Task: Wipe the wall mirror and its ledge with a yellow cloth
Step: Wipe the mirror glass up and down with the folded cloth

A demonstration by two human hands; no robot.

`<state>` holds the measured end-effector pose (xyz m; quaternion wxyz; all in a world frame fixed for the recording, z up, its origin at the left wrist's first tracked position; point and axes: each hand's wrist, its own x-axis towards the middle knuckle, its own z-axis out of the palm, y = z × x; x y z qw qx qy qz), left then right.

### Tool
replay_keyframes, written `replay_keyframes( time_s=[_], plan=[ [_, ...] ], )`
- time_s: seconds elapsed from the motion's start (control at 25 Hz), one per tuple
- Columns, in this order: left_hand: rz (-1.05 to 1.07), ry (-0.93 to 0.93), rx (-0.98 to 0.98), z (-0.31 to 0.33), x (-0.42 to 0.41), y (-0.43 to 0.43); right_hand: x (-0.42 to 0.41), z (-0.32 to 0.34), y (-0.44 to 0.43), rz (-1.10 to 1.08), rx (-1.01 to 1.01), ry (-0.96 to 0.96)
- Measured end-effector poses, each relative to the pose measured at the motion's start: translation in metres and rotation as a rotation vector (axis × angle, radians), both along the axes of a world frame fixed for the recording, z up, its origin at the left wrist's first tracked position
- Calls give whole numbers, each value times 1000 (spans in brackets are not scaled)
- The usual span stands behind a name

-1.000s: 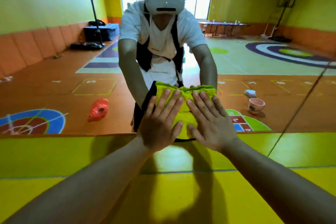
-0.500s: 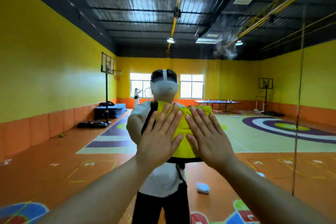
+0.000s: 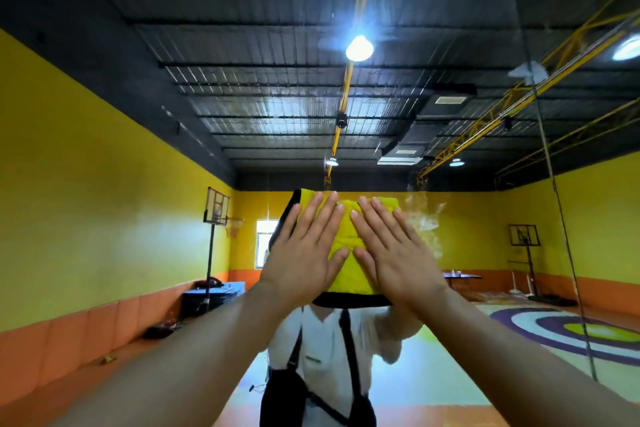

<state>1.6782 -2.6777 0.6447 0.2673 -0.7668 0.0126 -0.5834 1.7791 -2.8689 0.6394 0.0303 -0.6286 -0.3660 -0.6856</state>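
Left hand flat, fingers spread, pressing folded yellow cloth against wall mirror. Right hand same pose, just beside left. Both arms extended forward and upward. Whitish smear on glass, right of cloth.

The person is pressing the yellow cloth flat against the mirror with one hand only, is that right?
Not quite: the head view shows both hands, the left hand and the right hand, pressing the yellow cloth flat against the mirror.
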Motion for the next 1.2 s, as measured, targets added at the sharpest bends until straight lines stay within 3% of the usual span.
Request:
replay_keyframes(
  time_s=[0.44,0.64,0.84,1.04,1.2],
  plan=[
    [3,-35,-55,202,15,-17,15,207,-15,37,-40,91],
    [-5,-17,-87,204,17,-32,16,214,-33,38,-85,97],
    [-64,80,-132,204,39,-101,40,216,-102,-34,-107,162],
    [-165,32,-247,208,44,-126,18,223,-101,163,-15,420],
    [-111,-104,-197,189,61,-121,32,198,-80,119,131,260]
  ],
)
